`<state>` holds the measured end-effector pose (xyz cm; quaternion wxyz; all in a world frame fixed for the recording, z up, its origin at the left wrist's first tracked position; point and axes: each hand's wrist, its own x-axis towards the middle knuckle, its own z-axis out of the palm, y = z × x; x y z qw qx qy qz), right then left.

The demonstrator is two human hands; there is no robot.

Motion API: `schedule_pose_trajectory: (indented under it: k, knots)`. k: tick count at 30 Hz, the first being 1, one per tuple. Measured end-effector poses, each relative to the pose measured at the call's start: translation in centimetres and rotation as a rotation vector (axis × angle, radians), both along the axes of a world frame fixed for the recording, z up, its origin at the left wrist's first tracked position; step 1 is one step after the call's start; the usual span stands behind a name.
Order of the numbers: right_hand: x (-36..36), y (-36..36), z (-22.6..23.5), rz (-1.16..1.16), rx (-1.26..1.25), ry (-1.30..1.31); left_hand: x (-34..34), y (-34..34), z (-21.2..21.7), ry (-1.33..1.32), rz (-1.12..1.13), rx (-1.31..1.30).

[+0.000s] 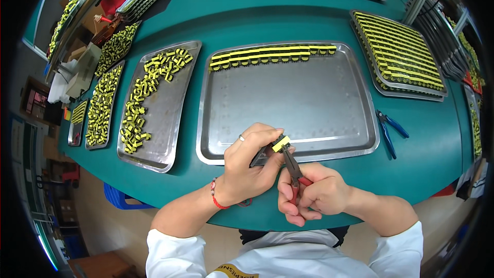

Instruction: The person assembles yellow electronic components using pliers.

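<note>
My left hand [249, 162] is closed around a small block-shaped part with a yellow top and black body [281, 143], held above the near edge of the middle tray. A dark piece [261, 155] also shows between its fingers; I cannot make out what it is. In my right hand [319, 193] are long-nose pliers [291, 163] with red handles, fingers wrapped round the grips. The pliers' tips meet the yellow part. Along the far side of the metal tray [288, 108], similar yellow-and-black parts [262, 54] stand in rows.
Left of the middle tray lies a tray [163, 146] of loose parts, with another full tray [104, 105] beyond it. Blue-handled cutters [391, 129] rest on the green table [432, 144] at right. Stacked trays of lined-up parts [399, 54] stand at the back right.
</note>
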<state>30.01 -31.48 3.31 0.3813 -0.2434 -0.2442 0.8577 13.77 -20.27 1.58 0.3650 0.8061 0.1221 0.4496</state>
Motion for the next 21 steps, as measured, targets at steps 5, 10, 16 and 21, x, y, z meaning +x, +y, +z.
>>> schedule_pose_trajectory:
  k: [5,10,16,21]
  knots:
    - [-0.7,0.0,0.9,-0.076,0.089,-0.098,-0.2,-0.2,0.0,0.011,0.007,-0.065]
    - [-1.0,-0.8,0.3,-0.563,0.725,-1.079,-0.3,-1.1,0.9,0.029,-0.025,-0.359]
    - [-1.1,1.4,-1.6,-0.985,1.102,-1.247,0.2,-2.4,0.9,-0.026,-0.128,-0.668]
    - [-1.1,1.8,-1.9,-1.047,1.211,-1.301,0.3,-2.5,0.8,-0.022,-0.178,-0.772]
